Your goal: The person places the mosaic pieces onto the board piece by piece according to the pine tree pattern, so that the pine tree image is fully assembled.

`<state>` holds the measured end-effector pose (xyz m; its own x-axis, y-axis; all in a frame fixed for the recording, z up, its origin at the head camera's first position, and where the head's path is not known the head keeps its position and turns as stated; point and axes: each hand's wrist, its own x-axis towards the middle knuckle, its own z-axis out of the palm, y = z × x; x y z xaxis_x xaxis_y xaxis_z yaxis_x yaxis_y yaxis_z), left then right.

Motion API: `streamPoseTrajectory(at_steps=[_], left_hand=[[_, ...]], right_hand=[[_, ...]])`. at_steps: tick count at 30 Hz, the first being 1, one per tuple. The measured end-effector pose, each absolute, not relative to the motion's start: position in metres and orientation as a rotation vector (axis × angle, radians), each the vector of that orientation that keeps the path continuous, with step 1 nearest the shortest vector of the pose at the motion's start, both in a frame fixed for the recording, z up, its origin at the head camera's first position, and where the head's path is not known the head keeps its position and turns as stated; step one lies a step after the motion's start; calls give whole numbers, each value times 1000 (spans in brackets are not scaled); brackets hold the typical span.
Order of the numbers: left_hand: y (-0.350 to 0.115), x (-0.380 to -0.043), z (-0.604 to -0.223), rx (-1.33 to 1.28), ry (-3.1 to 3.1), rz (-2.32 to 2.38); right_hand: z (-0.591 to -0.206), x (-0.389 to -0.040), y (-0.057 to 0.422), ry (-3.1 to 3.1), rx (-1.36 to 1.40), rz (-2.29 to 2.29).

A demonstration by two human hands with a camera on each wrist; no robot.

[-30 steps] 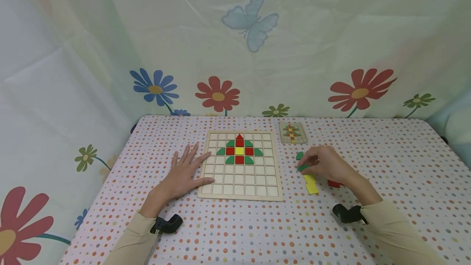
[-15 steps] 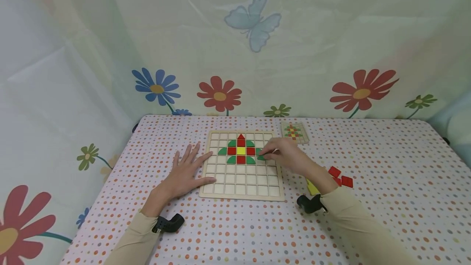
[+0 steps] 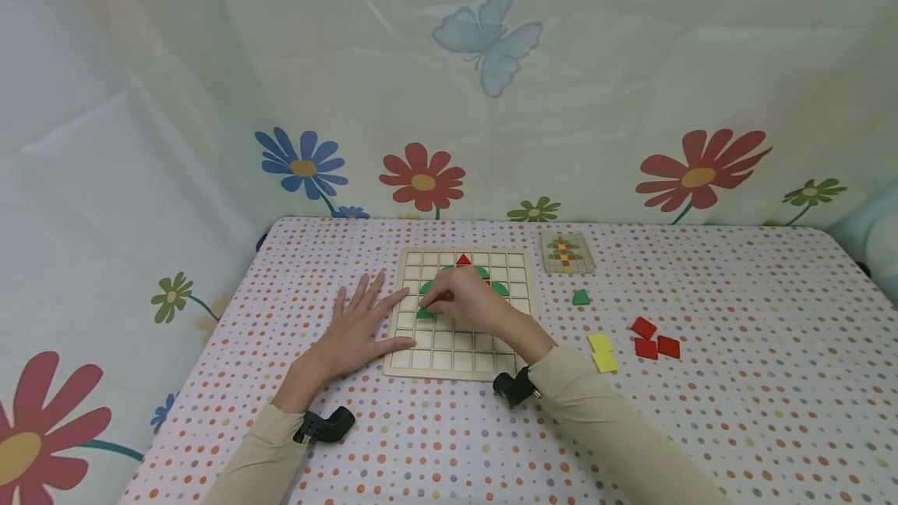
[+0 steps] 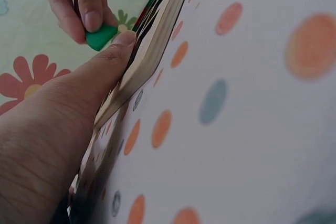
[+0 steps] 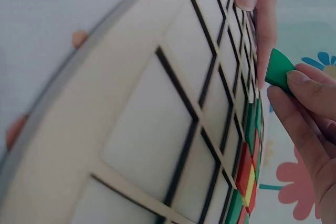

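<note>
My right hand pinches a green quarter-circle tile between thumb and fingertips, held just above the left-middle cells of a wooden grid board. The left hand lies flat with spread fingers, its thumb and index tip touching the board's left edge. Around the pinching hand, a red triangle tile and green quarter-circle tiles on the board show; the pattern's middle is hidden in the head view. In the right wrist view, red and yellow tiles sit in the cells.
Right of the board lie one green quarter-circle tile, yellow square tiles and three red square tiles. A pattern card rests behind them on the dotted tablecloth. A flowered curtain rises behind the table.
My right hand took a green tile from the right-hand pile and carried it left over the board to its left-middle cells. The left hand stayed at the board's edge.
</note>
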<state>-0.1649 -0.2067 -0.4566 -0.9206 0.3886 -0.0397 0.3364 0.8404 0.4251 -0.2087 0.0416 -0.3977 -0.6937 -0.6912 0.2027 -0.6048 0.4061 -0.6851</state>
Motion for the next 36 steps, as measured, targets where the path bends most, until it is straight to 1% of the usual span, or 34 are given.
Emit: streamPoseTrajectory(at_steps=[7,11,27,32,36], left_hand=[[-206,-164,-455,576,2896,640],[-206,-164,-455,581,2895,639],[-205,-165,-455,573,2901,650],[-206,-164,-456,574,2906,650],[-207,-164,-456,570,2906,654]], right_hand=[[-404,-206,36,2532,-1069,-1103],[-405,-206,37,2544,-1057,-1084],[-402,-206,31,2576,-1257,-858],[-401,-204,27,2597,-1233,-807],[-401,-203,22,2637,-1269,-721]])
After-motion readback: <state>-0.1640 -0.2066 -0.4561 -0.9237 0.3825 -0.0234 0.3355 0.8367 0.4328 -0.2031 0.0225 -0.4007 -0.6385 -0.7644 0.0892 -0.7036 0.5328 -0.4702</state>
